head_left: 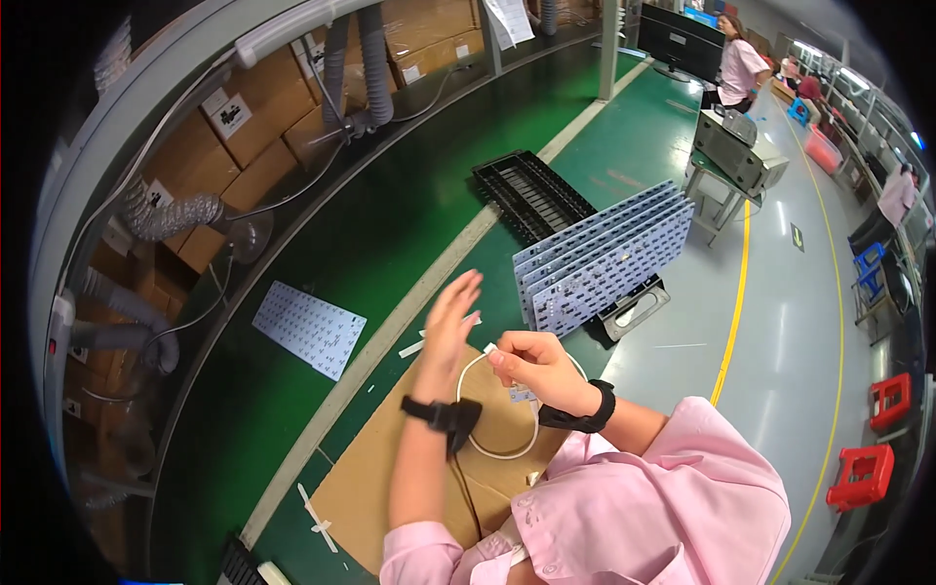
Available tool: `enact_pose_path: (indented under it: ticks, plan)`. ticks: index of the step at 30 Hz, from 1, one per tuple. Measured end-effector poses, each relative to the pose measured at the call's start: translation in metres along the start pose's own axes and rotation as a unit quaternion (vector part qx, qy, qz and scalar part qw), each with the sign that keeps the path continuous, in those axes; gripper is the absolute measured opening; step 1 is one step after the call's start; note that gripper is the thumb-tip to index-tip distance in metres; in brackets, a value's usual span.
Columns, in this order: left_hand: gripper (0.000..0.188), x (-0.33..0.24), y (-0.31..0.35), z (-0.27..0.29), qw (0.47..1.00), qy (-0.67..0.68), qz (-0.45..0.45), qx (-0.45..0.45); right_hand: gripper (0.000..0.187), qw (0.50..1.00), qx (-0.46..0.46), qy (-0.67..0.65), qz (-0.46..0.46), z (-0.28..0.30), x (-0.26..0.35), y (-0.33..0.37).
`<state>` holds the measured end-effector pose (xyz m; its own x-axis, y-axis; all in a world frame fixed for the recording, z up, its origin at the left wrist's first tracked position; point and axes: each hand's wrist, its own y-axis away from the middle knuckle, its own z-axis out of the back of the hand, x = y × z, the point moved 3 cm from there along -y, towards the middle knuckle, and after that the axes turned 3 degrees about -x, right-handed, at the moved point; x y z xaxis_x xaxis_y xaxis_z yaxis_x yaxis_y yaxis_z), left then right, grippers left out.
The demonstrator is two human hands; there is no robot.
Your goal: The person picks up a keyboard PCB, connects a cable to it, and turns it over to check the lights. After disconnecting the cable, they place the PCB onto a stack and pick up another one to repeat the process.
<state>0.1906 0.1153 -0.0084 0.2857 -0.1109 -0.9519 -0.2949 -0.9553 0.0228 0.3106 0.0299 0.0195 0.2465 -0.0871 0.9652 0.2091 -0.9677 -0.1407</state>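
Observation:
My right hand (546,370) is closed, pinching the end of a white cable (507,456) between thumb and fingers. The cable hangs in a loop below, over a brown cardboard sheet (370,473). A small board (520,394) shows partly behind that hand. My left hand (448,327) is raised to its left with the fingers stretched out, and holds nothing. Beyond the hands, several pale blue keyboard-shaped circuit boards (604,263) stand on edge in a black rack (634,310). Another such board (310,330) lies flat on the green conveyor belt (419,205) at the left.
An empty black slotted rack (534,195) lies beyond the upright boards. White tape strips (317,522) stick to the bench at the lower left. Farther off are a monitor (680,44), a metal-cased device (729,151) and a person (741,63) in pink. Red stools (861,478) stand at the right.

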Motion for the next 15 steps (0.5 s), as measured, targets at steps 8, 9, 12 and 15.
enact_pose_path:
  ticks: [8, 9, 12, 15]
  plan:
    - [0.041, 0.047, -0.039, -0.047, 0.975, 0.146, 0.035, 0.165, 0.024, 1.0, -0.019, 0.025, 0.001, 0.006, 0.009, 0.008]
    - [0.042, 0.047, -0.038, -0.049, 0.966, 0.171, 0.042, 0.191, 0.024, 1.0, -0.014, 0.025, 0.001, 0.007, 0.009, 0.007]
    - [0.043, 0.045, -0.035, -0.045, 0.962, 0.163, 0.069, 0.207, 0.024, 1.0, -0.015, 0.017, -0.006, 0.011, 0.007, 0.004]
    - [0.045, 0.042, -0.032, -0.05, 0.959, 0.149, 0.082, 0.226, 0.025, 1.0, -0.012, 0.009, -0.002, 0.012, 0.004, 0.002]
